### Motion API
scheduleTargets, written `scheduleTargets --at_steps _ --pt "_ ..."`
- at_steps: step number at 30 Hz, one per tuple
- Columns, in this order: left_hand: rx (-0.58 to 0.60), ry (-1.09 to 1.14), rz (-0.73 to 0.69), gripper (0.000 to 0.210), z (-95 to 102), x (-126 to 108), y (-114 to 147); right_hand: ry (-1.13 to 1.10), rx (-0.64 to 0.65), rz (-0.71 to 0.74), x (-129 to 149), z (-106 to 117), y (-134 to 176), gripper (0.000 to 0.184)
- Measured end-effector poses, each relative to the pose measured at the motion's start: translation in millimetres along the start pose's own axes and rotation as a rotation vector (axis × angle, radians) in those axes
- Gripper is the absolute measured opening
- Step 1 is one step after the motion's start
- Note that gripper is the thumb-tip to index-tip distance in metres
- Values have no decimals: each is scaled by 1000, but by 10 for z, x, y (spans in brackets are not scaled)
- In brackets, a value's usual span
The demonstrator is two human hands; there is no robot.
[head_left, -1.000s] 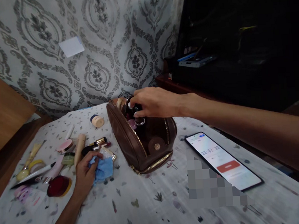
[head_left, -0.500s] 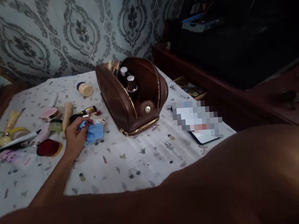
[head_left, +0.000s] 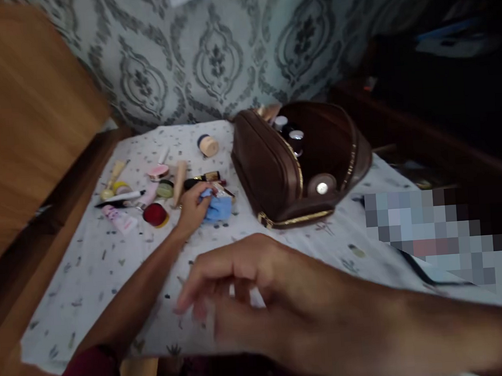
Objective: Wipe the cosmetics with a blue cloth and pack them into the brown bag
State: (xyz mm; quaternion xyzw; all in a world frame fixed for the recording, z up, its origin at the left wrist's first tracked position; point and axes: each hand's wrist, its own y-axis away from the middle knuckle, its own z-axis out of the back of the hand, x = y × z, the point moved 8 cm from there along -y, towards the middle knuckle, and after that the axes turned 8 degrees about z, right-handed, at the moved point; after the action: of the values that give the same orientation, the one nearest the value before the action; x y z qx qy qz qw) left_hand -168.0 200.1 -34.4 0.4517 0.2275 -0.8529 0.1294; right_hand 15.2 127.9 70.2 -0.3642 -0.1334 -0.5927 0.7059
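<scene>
Low among the cosmetics, my left hand [head_left: 193,208] has its fingers closed on a small blue cloth [head_left: 218,206]. A clear glittery item and the black-and-gold tube [head_left: 209,176] lie right beside those fingers. Close to the camera, my right hand [head_left: 249,285] hovers over the near part of the table, slightly blurred. Its fingers are bent and apart from the thumb, and nothing shows in them. To the right stands a brown cosmetic bag [head_left: 264,158], unzipped, with a few bottles [head_left: 296,142] with silvery or white caps inside.
Left of the cloth lie a red-lidded jar [head_left: 155,215], a green jar [head_left: 165,188], a pink compact [head_left: 159,171], a beige tube [head_left: 180,178] and brushes. A beige bottle [head_left: 208,145] is behind. A phone [head_left: 433,272] lies right; wooden furniture [head_left: 26,112] borders the left.
My right arm, earlier a dark shape across the bottom, has drawn back so the hand shows. The view has swung left. My left hand still holds the cloth.
</scene>
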Motion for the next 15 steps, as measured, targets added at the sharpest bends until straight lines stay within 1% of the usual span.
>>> scheduleTargets --at_steps 1,2,4,6,8,9,11,12,15 --pt "-2 1 -12 17 1 -7 1 4 -41 -27 -117 13 -51 32" --pt "-4 4 -23 18 3 -14 2 29 -115 -92 -278 31 -97 30" --pt "-6 16 -41 18 12 -30 2 62 -169 -169 -591 -56 -200 28" --pt "-1 36 -54 18 34 -47 -5 -46 -223 -274 -956 -195 -282 28" --pt "-3 58 -59 19 88 -62 -27 -211 -323 -383 -1311 -310 -344 26" --pt "-13 67 -58 20 136 -66 -48 -291 -355 -411 -1454 -372 -388 25" --pt "-57 80 -47 23 285 -61 -107 -427 -435 -456 -1684 -468 -476 23" --pt "-90 85 -38 23 388 -50 -143 -478 -453 -461 -1760 -519 -528 22" --pt "-223 99 -3 22 798 21 -241 -523 -489 -457 -1873 -633 -622 20"
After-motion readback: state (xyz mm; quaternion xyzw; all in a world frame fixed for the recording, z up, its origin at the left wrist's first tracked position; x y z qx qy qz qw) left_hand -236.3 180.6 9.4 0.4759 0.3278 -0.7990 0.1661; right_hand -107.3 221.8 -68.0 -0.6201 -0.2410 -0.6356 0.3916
